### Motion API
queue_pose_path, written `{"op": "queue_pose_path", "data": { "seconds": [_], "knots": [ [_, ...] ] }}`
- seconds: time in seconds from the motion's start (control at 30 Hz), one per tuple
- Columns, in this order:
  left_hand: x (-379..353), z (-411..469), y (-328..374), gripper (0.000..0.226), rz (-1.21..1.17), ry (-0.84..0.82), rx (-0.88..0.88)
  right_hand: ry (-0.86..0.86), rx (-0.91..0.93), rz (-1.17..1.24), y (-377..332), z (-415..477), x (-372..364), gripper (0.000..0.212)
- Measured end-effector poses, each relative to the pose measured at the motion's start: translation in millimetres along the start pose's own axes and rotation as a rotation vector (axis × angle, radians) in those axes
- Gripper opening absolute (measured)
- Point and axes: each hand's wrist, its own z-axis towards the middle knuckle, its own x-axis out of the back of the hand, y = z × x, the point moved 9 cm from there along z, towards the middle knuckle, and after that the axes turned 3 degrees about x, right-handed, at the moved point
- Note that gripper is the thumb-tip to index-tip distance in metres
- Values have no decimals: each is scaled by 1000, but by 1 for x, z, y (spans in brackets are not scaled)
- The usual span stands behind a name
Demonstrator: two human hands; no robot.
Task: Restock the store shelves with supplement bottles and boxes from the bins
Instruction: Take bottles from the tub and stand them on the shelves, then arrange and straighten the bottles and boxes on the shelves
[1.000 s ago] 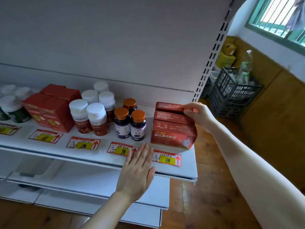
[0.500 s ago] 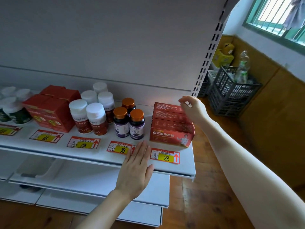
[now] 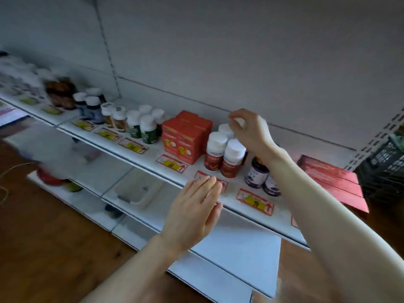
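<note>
Red boxes (image 3: 330,180) sat stocked right of the white-capped bottles (image 3: 215,149), where the right grip (image 3: 247,130) had moved, closure unclear; left grip (image 3: 192,211) open.

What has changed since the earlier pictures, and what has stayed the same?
The right hand let go of the red boxes and moved left; it now hovers with curled fingers over the white-capped bottles, whether gripping one is unclear. The left hand stays open at the shelf edge. Boxes and bottles stand as before.
</note>
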Motion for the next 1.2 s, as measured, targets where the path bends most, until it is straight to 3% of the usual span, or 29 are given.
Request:
{"op": "queue_pose_path", "data": {
  "seconds": [0.33,0.6,0.83,1.2],
  "knots": [
    [151,-118,-216,39,225,-17,291,-210,282,77,-252,28,-207,25],
    [215,-200,-336,38,279,-10,497,-371,409,146,-379,40,-349,24],
    [226,-234,-454,43,342,-62,643,-511,476,149,-440,72,-488,25],
    [229,-221,-665,46,356,-178,718,-685,392,75,-476,172,-684,28]
  ]
}}
